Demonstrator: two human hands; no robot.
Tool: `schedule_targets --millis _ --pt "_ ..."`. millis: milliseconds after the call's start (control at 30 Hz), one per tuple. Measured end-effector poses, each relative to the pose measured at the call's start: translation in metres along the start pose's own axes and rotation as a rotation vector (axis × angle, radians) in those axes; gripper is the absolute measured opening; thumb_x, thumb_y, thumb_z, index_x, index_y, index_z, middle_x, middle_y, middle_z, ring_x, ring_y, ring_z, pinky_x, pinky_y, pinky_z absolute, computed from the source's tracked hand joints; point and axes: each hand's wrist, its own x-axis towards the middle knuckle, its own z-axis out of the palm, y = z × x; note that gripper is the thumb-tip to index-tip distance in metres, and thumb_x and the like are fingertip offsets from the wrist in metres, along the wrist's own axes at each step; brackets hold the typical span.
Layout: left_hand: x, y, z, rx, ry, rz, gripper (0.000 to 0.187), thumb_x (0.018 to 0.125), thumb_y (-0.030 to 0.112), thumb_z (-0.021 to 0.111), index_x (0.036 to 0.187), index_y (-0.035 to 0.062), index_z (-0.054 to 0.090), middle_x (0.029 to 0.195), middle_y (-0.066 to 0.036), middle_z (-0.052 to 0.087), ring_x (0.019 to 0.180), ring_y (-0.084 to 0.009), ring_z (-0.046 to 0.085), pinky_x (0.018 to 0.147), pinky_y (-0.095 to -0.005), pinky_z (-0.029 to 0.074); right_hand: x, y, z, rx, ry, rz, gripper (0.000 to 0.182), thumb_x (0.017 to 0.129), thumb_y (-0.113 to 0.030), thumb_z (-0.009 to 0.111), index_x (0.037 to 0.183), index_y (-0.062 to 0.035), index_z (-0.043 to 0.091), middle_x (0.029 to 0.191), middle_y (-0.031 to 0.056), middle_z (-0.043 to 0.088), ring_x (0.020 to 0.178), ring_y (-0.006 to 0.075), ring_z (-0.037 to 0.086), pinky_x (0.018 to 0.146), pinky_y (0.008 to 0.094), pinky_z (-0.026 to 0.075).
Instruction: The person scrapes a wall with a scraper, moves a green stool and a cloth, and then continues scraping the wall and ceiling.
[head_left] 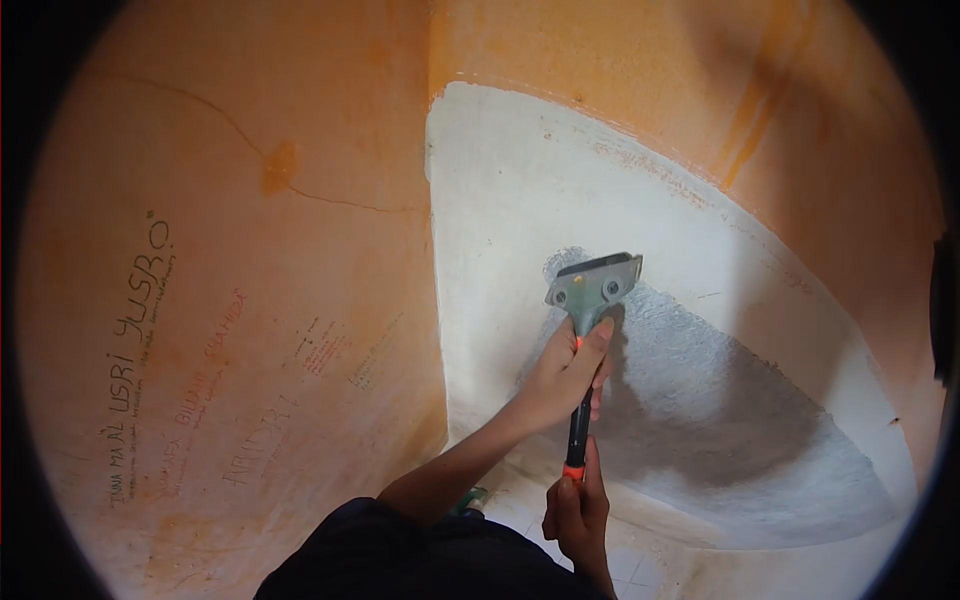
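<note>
A long-handled scraper (579, 430) with a wide grey metal head and a black and orange handle stands nearly upright before the wall. My left hand (572, 372) is closed round the upper handle, just below the head, its thumb laid along the neck. Lower down, my right hand (578, 512) grips the orange-banded end of the handle. The scraper's head overlaps the upper left edge of a rough grey patch (690, 400) in the white wall area (500, 210).
An orange wall (250, 300) with handwriting and a thin crack meets the white area at a corner on the left. More orange paint (600, 50) lies above its curved edge. Pale floor tiles (625, 565) show below. A dark object (943, 310) stands at the right edge.
</note>
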Motion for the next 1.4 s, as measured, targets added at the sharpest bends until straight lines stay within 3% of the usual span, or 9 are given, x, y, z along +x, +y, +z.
schedule_targets --millis 100,167,300,700,733,767,1067,1400 --pt "0.003 0.002 -0.003 -0.012 -0.015 0.031 0.038 0.102 0.044 0.042 0.091 0.0082 0.039 0.059 0.000 0.046 0.042 -0.0087 0.050 0.038 -0.0247 0.048 0.001 -0.013 0.002 -0.040 -0.048 -0.023 0.064 0.103 -0.017 0.039 0.152 0.0024 0.003 0.061 0.0014 0.045 0.042 0.0066 0.039 0.040 0.0222 0.037" --pt "0.004 0.004 -0.003 -0.010 -0.021 0.064 0.039 0.102 0.045 0.042 0.088 0.0084 0.039 0.058 0.000 0.046 0.041 -0.0088 0.050 0.038 -0.0246 0.048 -0.003 -0.018 0.002 0.019 -0.017 0.080 0.061 0.100 -0.007 0.042 0.152 0.0022 0.014 0.077 0.0011 0.050 0.062 0.0048 0.045 0.055 0.0212 0.039" --pt "0.003 0.005 -0.001 -0.040 -0.012 0.033 0.043 0.102 0.046 0.041 0.083 0.0074 0.041 0.057 0.000 0.046 0.040 -0.0088 0.049 0.036 -0.0240 0.047 -0.003 -0.009 0.004 -0.084 -0.002 -0.039 0.064 0.102 -0.017 0.039 0.152 0.0038 0.005 0.062 0.0012 0.045 0.043 0.0065 0.040 0.041 0.0219 0.037" --pt "0.003 0.005 0.000 -0.057 -0.080 0.047 0.037 0.103 0.044 0.039 0.098 0.0071 0.039 0.056 0.000 0.046 0.039 -0.0082 0.048 0.035 -0.0238 0.047 -0.004 -0.016 0.011 -0.132 -0.008 -0.055 0.063 0.102 -0.014 0.036 0.152 0.0030 0.003 0.062 0.0007 0.044 0.044 0.0062 0.040 0.041 0.0217 0.037" --pt "0.001 0.003 0.001 -0.050 -0.081 0.026 0.036 0.103 0.043 0.038 0.100 0.0074 0.038 0.056 0.000 0.046 0.039 -0.0081 0.048 0.035 -0.0238 0.047 -0.008 -0.021 0.011 -0.076 0.013 -0.003 0.062 0.100 -0.010 0.039 0.152 0.0035 0.008 0.069 0.0008 0.047 0.053 0.0059 0.043 0.049 0.0217 0.038" --pt "0.001 0.005 0.002 -0.056 -0.087 0.024 0.036 0.103 0.044 0.038 0.100 0.0080 0.038 0.056 0.000 0.047 0.039 -0.0083 0.048 0.035 -0.0239 0.047 -0.009 -0.023 0.010 -0.025 0.034 0.050 0.062 0.099 -0.007 0.042 0.152 0.0040 0.013 0.076 0.0008 0.050 0.062 0.0055 0.046 0.056 0.0217 0.039" --pt "0.004 0.012 -0.005 -0.053 -0.063 0.026 0.042 0.102 0.047 0.040 0.089 0.0074 0.040 0.054 0.000 0.046 0.037 -0.0093 0.048 0.035 -0.0240 0.046 -0.001 -0.020 0.013 -0.044 0.007 0.040 0.063 0.099 -0.009 0.043 0.152 0.0032 0.012 0.077 0.0014 0.051 0.062 0.0055 0.045 0.056 0.0224 0.040" --pt "0.004 0.001 -0.007 -0.043 -0.037 0.014 0.043 0.102 0.047 0.039 0.089 0.0061 0.039 0.057 0.000 0.045 0.040 -0.0090 0.050 0.037 -0.0249 0.048 -0.001 -0.009 0.001 -0.140 0.003 0.043 0.062 0.097 -0.007 0.045 0.151 0.0056 0.015 0.075 0.0007 0.052 0.064 0.0067 0.048 0.058 0.0235 0.042"
